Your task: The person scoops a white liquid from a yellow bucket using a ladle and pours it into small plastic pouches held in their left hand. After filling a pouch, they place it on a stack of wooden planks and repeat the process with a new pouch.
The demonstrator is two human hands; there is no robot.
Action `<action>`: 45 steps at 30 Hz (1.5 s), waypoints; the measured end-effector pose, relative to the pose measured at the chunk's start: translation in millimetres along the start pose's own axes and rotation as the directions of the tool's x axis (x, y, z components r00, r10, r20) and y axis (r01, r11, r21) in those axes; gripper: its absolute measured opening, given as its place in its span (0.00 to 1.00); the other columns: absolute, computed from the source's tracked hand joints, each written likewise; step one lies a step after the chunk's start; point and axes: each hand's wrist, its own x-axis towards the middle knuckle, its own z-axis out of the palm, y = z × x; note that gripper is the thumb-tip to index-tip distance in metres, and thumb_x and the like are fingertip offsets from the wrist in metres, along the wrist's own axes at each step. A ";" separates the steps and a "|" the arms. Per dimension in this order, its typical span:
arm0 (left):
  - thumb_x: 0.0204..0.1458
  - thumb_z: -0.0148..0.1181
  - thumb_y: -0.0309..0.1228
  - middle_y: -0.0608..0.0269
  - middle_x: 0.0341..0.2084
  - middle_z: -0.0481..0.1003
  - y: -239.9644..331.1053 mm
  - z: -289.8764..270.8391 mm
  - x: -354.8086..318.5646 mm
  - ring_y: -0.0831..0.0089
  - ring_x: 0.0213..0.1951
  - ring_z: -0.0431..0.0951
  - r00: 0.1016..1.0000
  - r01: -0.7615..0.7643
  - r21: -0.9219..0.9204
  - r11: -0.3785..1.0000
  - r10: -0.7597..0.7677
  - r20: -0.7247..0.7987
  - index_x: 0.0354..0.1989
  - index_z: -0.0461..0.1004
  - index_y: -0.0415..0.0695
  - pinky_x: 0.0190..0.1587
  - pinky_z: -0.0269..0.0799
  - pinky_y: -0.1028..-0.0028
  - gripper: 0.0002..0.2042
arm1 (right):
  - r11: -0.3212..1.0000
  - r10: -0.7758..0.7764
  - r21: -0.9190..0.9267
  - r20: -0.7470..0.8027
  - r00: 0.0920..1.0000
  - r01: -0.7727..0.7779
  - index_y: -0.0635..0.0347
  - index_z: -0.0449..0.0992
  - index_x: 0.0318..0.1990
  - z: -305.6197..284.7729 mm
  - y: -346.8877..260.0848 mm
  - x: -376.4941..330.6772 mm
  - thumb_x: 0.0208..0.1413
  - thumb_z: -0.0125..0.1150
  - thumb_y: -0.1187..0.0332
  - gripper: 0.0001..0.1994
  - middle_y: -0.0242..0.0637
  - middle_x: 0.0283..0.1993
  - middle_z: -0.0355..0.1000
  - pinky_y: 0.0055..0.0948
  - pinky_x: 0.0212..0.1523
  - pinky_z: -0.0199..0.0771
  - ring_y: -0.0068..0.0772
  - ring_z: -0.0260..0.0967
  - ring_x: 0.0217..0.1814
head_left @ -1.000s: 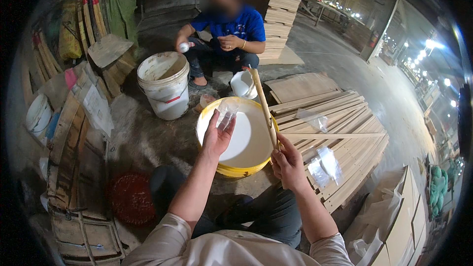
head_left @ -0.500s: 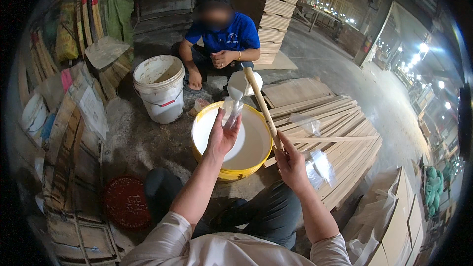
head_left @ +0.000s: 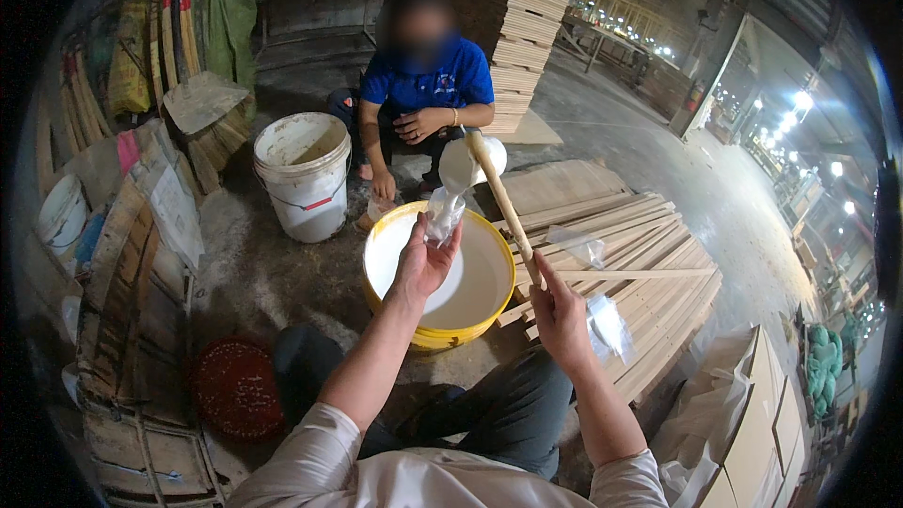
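My left hand (head_left: 428,261) holds a clear plastic bag (head_left: 445,216) upright above a yellow-rimmed bucket (head_left: 453,336) of white liquid (head_left: 468,287). My right hand (head_left: 562,318) grips the long wooden handle of a ladle (head_left: 508,210), forefinger stretched along it. The ladle's white cup is tipped over the mouth of the bag, and white liquid runs from it into the bag. Some of the bag is hidden by my left fingers.
A person in a blue shirt (head_left: 442,80) squats opposite, one hand low beside the bucket. White pail (head_left: 303,183) at left, red basket (head_left: 238,386) near my knee. Wooden strips (head_left: 649,273) with plastic bags (head_left: 609,327) lie right; stacked boards (head_left: 531,33) stand behind.
The bag holds more white liquid than before. The other person's hand has moved down toward the floor beside the bucket. My hands stay in nearly the same place.
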 end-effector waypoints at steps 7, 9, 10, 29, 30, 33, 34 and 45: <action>0.57 0.48 0.38 0.51 0.45 0.67 -0.2 -1.8 1.0 0.59 0.45 0.72 1.000 0.022 0.024 0.999 -0.021 -0.011 0.50 0.61 0.38 0.47 0.75 0.66 0.18 | 0.998 -0.058 -0.030 -0.028 0.998 0.058 0.57 0.62 0.59 -2.8 7.4 -0.8 0.52 0.50 0.80 0.24 0.37 0.22 0.61 0.24 0.24 0.61 0.24 0.56 0.20; 0.57 0.47 0.38 0.51 0.46 0.67 -2.2 -3.2 1.0 0.60 0.45 0.72 1.000 0.019 0.032 0.999 -0.019 -0.008 0.51 0.60 0.38 0.47 0.74 0.66 0.19 | 0.997 -0.054 -0.054 -0.027 0.998 0.052 0.57 0.62 0.59 -4.1 9.7 -1.1 0.52 0.50 0.79 0.24 0.38 0.22 0.61 0.24 0.24 0.61 0.24 0.56 0.20; 0.57 0.47 0.38 0.51 0.46 0.67 -3.2 -3.9 1.1 0.60 0.45 0.72 1.000 0.017 0.036 0.999 -0.017 -0.005 0.51 0.60 0.38 0.47 0.74 0.66 0.19 | 0.997 -0.053 -0.066 -0.026 0.998 0.051 0.57 0.62 0.59 -4.7 10.5 -1.4 0.53 0.50 0.79 0.24 0.38 0.23 0.61 0.25 0.24 0.61 0.24 0.56 0.20; 0.62 0.33 0.40 0.49 0.46 0.66 -13.2 -0.8 1.9 0.58 0.46 0.71 0.993 0.120 -0.034 0.992 -0.119 0.010 0.52 0.57 0.35 0.49 0.72 0.64 0.20 | 0.984 -0.029 -0.177 -0.011 1.000 0.026 0.54 0.63 0.57 -14.6 7.1 -3.2 0.51 0.51 0.78 0.23 0.51 0.38 0.70 0.37 0.33 0.72 0.49 0.71 0.33; 0.62 0.33 0.40 0.49 0.46 0.66 -13.6 -1.5 2.5 0.58 0.46 0.71 0.991 0.130 -0.042 0.991 -0.130 0.018 0.52 0.57 0.36 0.49 0.72 0.64 0.20 | 0.983 -0.028 -0.180 -0.009 1.000 0.025 0.54 0.63 0.57 -14.8 7.4 -3.4 0.51 0.51 0.78 0.23 0.51 0.38 0.70 0.37 0.33 0.72 0.49 0.71 0.33; 0.61 0.33 0.41 0.48 0.46 0.66 -15.8 -3.3 4.4 0.57 0.46 0.71 0.992 0.128 -0.058 0.990 -0.127 0.009 0.53 0.57 0.35 0.49 0.72 0.63 0.21 | 0.986 -0.017 -0.166 -0.005 1.000 0.016 0.54 0.62 0.58 -14.5 7.6 -4.8 0.51 0.51 0.78 0.24 0.51 0.37 0.70 0.37 0.32 0.72 0.48 0.71 0.32; 0.61 0.34 0.41 0.48 0.46 0.66 -16.4 -3.9 4.8 0.57 0.47 0.70 0.993 0.121 -0.062 0.991 -0.122 0.000 0.54 0.57 0.35 0.49 0.72 0.63 0.22 | 0.987 -0.011 -0.158 -0.004 1.000 0.011 0.54 0.62 0.58 -14.4 7.6 -5.2 0.51 0.51 0.78 0.24 0.51 0.36 0.70 0.37 0.31 0.72 0.48 0.71 0.31; 0.61 0.32 0.43 0.52 0.41 0.68 -20.9 -3.1 9.4 0.61 0.40 0.72 0.985 0.103 -0.073 0.992 -0.112 -0.131 0.50 0.61 0.39 0.43 0.74 0.64 0.20 | 0.982 -0.032 -0.185 -0.002 0.999 0.031 0.54 0.61 0.58 -16.0 10.5 -9.5 0.50 0.51 0.79 0.25 0.50 0.35 0.70 0.37 0.30 0.72 0.47 0.71 0.31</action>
